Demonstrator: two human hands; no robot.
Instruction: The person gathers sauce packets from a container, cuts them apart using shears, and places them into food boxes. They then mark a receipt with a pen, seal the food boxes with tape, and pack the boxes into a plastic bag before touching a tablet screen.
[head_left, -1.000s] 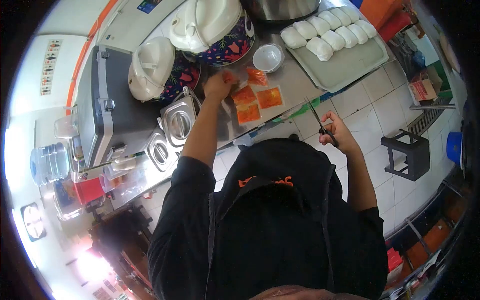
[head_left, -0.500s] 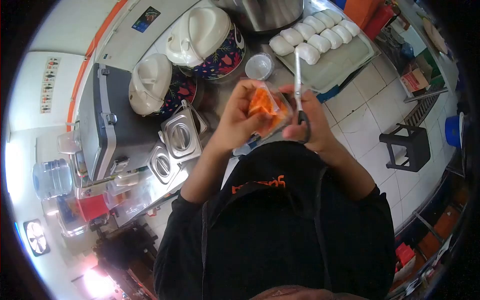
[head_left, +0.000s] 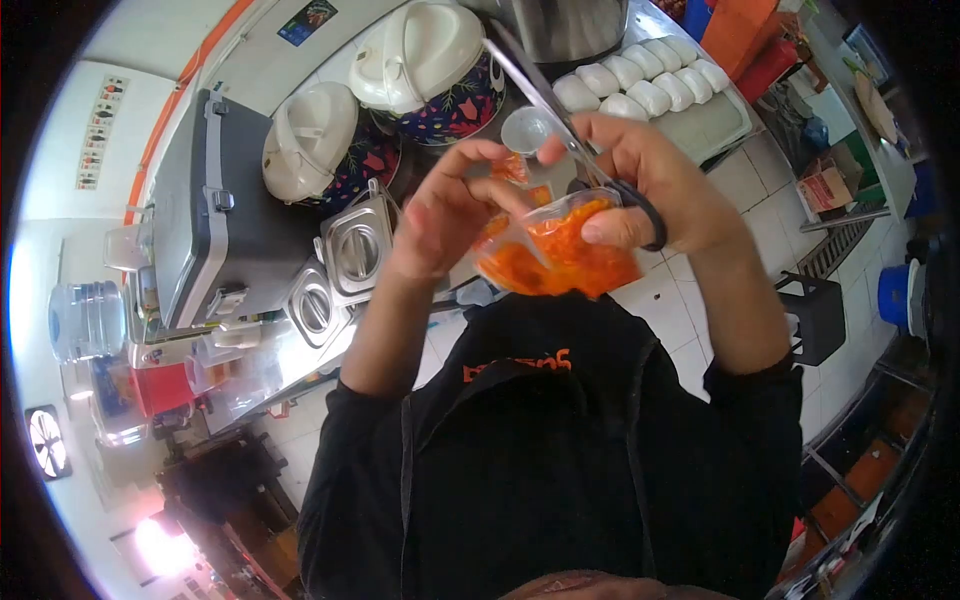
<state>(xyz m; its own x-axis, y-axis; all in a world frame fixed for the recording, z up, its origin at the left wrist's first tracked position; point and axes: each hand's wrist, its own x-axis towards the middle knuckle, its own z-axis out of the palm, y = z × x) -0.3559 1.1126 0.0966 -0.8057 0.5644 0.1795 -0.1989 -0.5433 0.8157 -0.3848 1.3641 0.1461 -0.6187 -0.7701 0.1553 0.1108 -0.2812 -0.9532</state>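
Note:
My right hand is closed round the scissors, fingers through the black handle and blades slanting up to the left. Its thumb presses on a clear plastic bag of orange food, which hangs tilted between my hands over my chest. My left hand has curled fingers at the bag's upper left edge, partly hiding it. More orange shows between and behind the left fingers. Just beyond the hands sits a small clear bowl on the metal counter.
White wrapped portions lie in rows on a tray at the back right. Floral pots with cream lids, lidded steel containers and a grey cooler box stand left. A black stool is on the floor.
The bag has come closer to my body and tipped over, with my right thumb now on it. The scissors have swung from upright to leaning left. My left hand has moved left and loosened.

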